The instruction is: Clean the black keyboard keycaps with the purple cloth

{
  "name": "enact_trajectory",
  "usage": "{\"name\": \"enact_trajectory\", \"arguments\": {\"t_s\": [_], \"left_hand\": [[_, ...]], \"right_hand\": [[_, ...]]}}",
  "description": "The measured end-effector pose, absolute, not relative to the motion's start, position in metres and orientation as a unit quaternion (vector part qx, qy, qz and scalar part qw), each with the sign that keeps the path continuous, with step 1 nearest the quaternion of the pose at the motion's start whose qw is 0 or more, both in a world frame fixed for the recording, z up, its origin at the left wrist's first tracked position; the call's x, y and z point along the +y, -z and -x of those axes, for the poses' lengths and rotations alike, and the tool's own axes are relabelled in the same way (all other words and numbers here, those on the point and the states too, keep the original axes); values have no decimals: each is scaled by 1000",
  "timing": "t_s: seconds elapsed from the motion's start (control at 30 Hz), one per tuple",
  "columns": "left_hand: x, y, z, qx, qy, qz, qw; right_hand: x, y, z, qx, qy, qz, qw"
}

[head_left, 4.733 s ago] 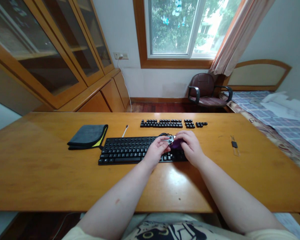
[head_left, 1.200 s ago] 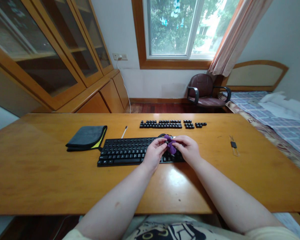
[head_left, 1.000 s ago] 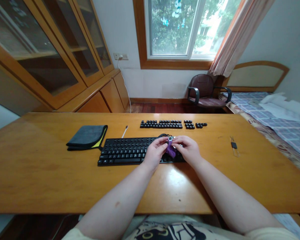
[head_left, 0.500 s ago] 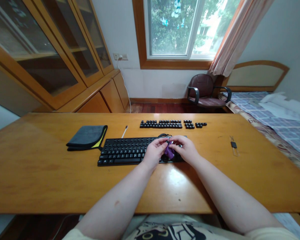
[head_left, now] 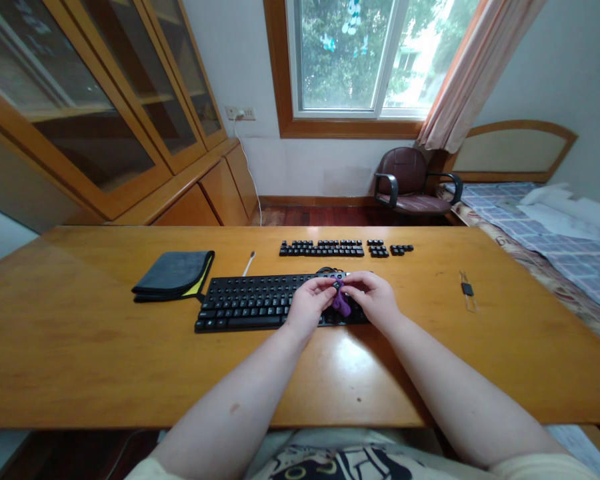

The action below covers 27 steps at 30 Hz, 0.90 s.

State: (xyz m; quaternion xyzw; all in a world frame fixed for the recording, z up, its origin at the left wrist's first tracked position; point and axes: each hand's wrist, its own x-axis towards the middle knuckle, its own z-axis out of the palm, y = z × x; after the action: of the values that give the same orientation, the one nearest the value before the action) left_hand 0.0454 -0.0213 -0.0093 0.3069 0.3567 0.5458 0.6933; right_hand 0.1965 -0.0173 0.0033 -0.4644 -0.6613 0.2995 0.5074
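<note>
A black keyboard lies across the desk, with keycaps off its upper rows. Above its right part, my left hand and my right hand meet with fingertips pinched. Between them is a small black keycap, with a bunched purple cloth around it and hanging below. Which fingertips press on the keycap and which on the cloth alone is hard to make out. My hands hide much of the keyboard's right end.
Loose keycaps sit in rows behind the keyboard. A small brush lies behind it too. On the left is a folded grey cloth with yellow lining; on the right, a wire keycap puller.
My fingers have shifted slightly around the purple cloth, and the keycap's face now shows between the fingertips. The keyboard and the loose keycaps stay where they were.
</note>
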Motion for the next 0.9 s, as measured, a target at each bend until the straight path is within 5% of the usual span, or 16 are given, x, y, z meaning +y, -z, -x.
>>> {"name": "enact_trajectory", "arguments": {"t_s": [0.27,0.47,0.9], "left_hand": [[-22,10,-47,343,-555,-310,691],[-21,12,-46,350,-553,-315,687],[-23,13,-45,361,-563,-362,649]], "right_hand": [[-17,1,-189,-568,-392,486,537],[-16,-4,-193,-621,-377,498,473],[-14,-1,-196,-647,-397,414,501]]}}
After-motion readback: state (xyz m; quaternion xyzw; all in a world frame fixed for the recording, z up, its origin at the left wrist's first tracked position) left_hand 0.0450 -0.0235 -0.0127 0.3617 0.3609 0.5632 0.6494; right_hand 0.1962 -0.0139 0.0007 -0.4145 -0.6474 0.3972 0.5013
